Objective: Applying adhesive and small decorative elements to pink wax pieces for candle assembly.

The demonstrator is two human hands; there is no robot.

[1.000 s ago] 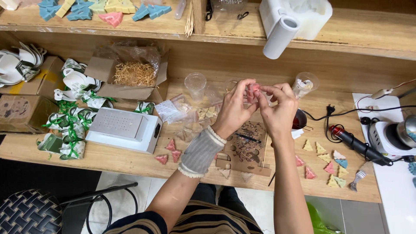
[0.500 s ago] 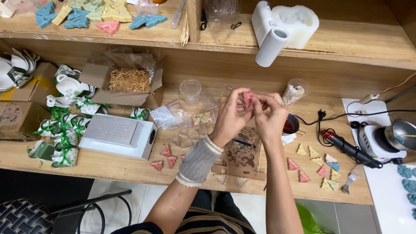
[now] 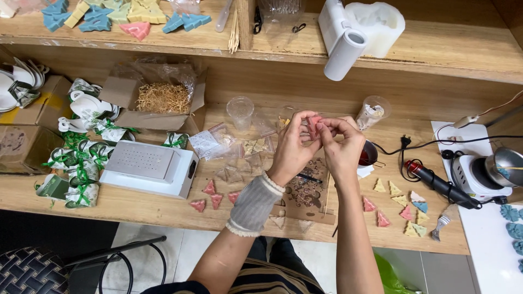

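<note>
You held a small pink piece [image 3: 314,123] above the counter [image 3: 163,209], your left hand [image 3: 291,149] and right hand [image 3: 343,147] both pinching it at the fingertips. You seemed mid-shaping; continuing would call for a steady, light grip.

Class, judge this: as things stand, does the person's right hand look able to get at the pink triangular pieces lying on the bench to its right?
Probably yes. The right hand hovers just above and left of the pink triangular pieces, and nothing stands between them. But its fingers are pinching a small pink piece together with the left hand.
</note>
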